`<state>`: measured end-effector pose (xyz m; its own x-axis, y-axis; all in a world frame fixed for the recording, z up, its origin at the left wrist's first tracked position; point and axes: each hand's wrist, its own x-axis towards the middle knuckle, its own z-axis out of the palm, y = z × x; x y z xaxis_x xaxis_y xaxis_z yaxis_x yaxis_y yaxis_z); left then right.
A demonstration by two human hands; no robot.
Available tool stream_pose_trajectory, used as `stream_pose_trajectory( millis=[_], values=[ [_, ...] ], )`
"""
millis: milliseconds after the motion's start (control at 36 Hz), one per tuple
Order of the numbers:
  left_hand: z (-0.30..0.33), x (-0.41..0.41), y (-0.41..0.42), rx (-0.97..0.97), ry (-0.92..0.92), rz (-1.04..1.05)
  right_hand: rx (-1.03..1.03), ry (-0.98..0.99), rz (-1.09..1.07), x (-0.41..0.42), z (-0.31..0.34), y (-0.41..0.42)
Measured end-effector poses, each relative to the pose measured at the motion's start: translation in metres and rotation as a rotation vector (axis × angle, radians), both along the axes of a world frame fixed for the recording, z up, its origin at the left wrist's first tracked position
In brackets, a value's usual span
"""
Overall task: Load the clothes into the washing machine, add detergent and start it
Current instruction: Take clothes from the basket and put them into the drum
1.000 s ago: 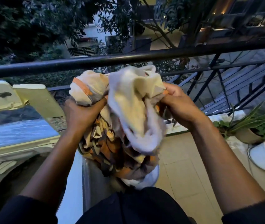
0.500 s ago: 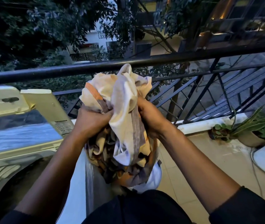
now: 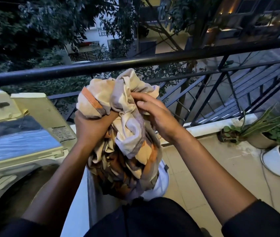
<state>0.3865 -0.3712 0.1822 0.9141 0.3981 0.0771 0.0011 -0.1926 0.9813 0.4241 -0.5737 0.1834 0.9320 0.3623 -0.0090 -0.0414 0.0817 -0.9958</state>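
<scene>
A bundle of cream, orange and grey patterned cloth (image 3: 129,144) hangs in front of me at chest height. My left hand (image 3: 93,127) grips its upper left part from below. My right hand (image 3: 154,113) lies on the top right of the bundle, fingers curled into the folds. The top-loading washing machine (image 3: 13,170) stands at the lower left with its lid (image 3: 16,139) raised and its dark drum opening (image 3: 26,190) partly hidden by my left arm. The cloth is to the right of the machine, above a white basket (image 3: 159,183).
A black metal railing (image 3: 135,63) runs across just behind the bundle. Potted plants (image 3: 262,132) and a white pot (image 3: 279,161) stand on the tiled floor at the right. A cable (image 3: 265,178) lies on the tiles near the pots.
My right hand has shifted from the bundle's side up onto its top, gathering the cloth tighter. The bundle has been bunched narrower and sits a little higher. My left hand keeps its grip.
</scene>
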Motion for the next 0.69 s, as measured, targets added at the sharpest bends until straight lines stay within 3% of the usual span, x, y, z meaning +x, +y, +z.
stream_pose_trajectory(
  millis=[83, 167, 250, 361, 472, 556, 611, 694],
  values=[
    [-0.001, 0.003, 0.008, -0.043, -0.034, 0.040, -0.146, -0.083, -0.303, 0.002, -0.033, -0.015],
    [0.007, 0.007, 0.012, -0.105, -0.099, 0.049, -0.567, -0.130, -0.495, 0.000, -0.100, -0.035],
    [0.020, 0.011, 0.012, -0.164, -0.152, 0.078, -0.903, 0.025, -0.318, -0.004, -0.167, -0.051],
    [0.035, 0.014, 0.012, -0.180, -0.238, 0.072, -1.234, 0.281, 0.103, -0.015, -0.204, -0.052],
    [0.039, 0.022, 0.012, -0.231, -0.279, 0.135, -1.199, 0.258, 0.297, -0.021, -0.237, -0.042],
    [0.037, 0.026, 0.007, -0.283, -0.250, 0.202, -0.926, 0.292, 0.208, -0.026, -0.219, -0.023],
    [0.031, 0.028, 0.006, -0.287, -0.219, 0.252, -0.760, 0.213, 0.110, -0.026, -0.199, -0.013],
    [0.019, 0.031, 0.010, -0.215, -0.162, 0.273, -0.660, 0.291, -0.004, -0.020, -0.180, -0.011]
  ],
)
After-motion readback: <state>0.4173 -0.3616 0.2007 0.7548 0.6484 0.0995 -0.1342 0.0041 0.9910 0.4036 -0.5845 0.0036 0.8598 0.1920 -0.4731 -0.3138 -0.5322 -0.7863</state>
